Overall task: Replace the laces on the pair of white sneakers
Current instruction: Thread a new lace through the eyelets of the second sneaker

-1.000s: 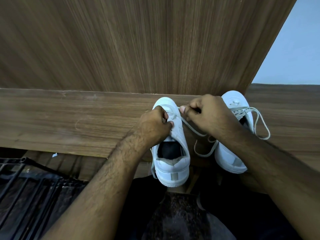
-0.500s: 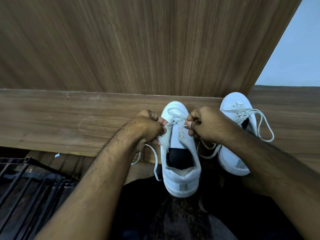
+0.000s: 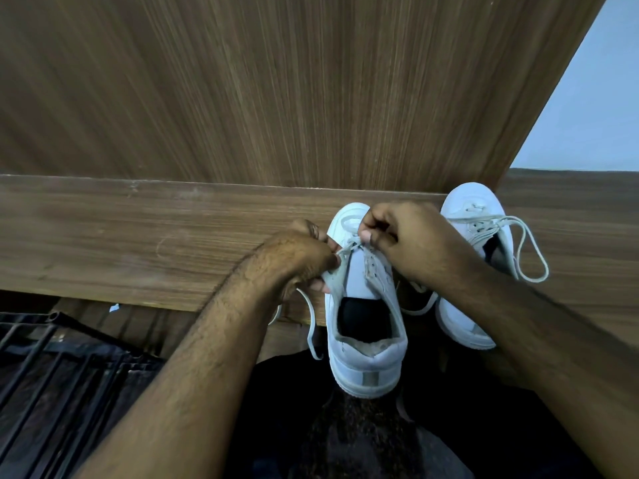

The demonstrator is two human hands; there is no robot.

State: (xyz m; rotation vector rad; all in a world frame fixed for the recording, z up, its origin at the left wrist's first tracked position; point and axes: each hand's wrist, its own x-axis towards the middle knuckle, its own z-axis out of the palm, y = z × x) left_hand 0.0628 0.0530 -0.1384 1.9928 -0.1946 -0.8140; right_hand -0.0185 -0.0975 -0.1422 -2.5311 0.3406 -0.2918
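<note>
Two white sneakers stand on a wooden ledge. The near sneaker (image 3: 366, 326) hangs over the ledge's front edge, heel toward me, its tongue bare. My left hand (image 3: 297, 261) grips its left eyelet flap and pinches a white lace (image 3: 313, 326) whose loose end dangles down beside the shoe. My right hand (image 3: 404, 236) pinches the lace's other part at the front eyelets, near the toe. The far sneaker (image 3: 473, 271) stands to the right, laced, with a loop of its lace (image 3: 534, 254) lying on the wood.
A tall wooden panel (image 3: 276, 98) rises right behind the shoes. The wooden ledge (image 3: 138, 236) runs left and right. A black metal rack (image 3: 52, 375) sits low at the left. Dark cloth on my lap (image 3: 363, 437) lies under the near sneaker's heel.
My right hand has moved forward from the shoe's right side to its front eyelets near the toe. My left hand keeps its hold on the left flap and lace.
</note>
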